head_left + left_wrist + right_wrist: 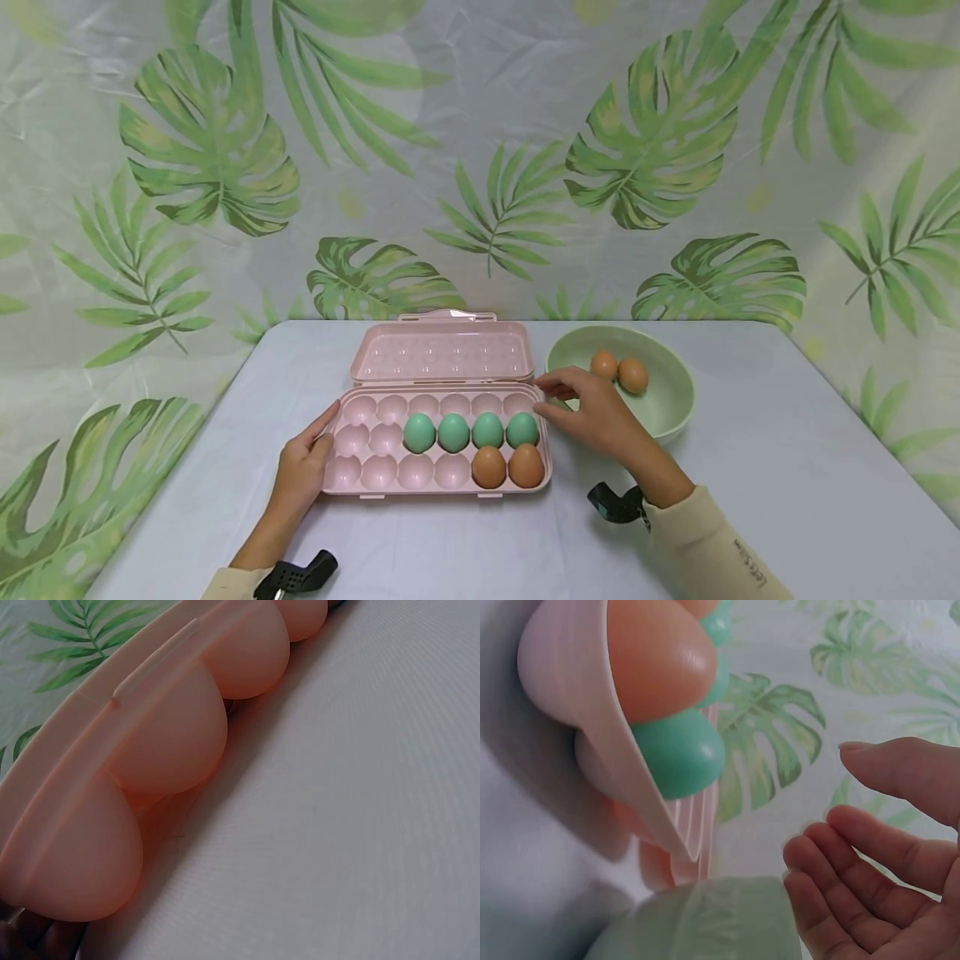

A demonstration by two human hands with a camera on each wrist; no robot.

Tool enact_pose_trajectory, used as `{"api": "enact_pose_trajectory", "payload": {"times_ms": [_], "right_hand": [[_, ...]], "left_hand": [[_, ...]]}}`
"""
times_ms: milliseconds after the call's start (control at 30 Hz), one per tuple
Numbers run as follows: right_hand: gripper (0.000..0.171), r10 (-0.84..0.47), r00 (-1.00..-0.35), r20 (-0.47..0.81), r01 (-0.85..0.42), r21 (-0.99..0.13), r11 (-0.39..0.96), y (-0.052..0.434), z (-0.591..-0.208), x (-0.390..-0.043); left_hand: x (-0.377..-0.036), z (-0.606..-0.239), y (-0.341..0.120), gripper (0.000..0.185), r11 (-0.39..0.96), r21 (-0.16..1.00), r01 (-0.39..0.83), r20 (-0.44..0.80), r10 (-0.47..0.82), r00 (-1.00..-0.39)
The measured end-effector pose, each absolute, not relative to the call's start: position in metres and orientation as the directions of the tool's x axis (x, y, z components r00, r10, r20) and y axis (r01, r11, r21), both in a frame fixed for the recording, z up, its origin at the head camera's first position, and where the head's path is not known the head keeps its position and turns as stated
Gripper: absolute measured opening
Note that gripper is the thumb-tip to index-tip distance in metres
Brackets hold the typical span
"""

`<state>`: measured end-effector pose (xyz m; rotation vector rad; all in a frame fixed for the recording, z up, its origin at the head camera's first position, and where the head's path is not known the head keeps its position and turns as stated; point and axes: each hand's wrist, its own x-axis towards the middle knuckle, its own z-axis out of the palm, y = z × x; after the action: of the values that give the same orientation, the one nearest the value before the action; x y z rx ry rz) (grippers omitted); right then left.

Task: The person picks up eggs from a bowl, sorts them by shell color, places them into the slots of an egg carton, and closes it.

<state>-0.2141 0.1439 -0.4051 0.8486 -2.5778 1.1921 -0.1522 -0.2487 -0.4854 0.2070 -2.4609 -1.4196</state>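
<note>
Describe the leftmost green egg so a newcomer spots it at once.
On the white table, find the open pink egg tray beside the pale green bowl. In the tray's middle row sit four green eggs; the leftmost egg is the only green one with an empty cup to its left.

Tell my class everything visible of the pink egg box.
The plastic-looking pink egg box sits on the white table, lid open. Three rows of six cups hold four green eggs in the middle row and two brown eggs in the nearest, all rightmost; the rest are empty. The left hand grips its left end.
</note>
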Motion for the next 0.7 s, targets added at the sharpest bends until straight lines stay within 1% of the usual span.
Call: {"api": "enact_pose_trajectory", "payload": {"times_ms": [133,400,700], "right_hand": [[0.030,-0.399,-0.836,0.378,-0.546,-0.657,0.521,0.149,-0.406,-0.219],[0.035,-0.343,-0.870,0.355,-0.493,-0.667,0.559,0.160,-0.409,-0.226],[0.035,-0.315,-0.863,0.394,-0.504,-0.657,0.560,0.167,-0.412,-0.232]], "left_hand": [[-0.153,-0.486,-0.249,0.045,0.505,0.863,0.020,0.180,-0.271,-0.946],[-0.151,-0.486,-0.249,0.045,0.494,0.869,0.026,0.179,-0.264,-0.948],[-0.151,-0.486,-0.248,0.045,0.488,0.872,0.037,0.185,-0.257,-0.948]]}}
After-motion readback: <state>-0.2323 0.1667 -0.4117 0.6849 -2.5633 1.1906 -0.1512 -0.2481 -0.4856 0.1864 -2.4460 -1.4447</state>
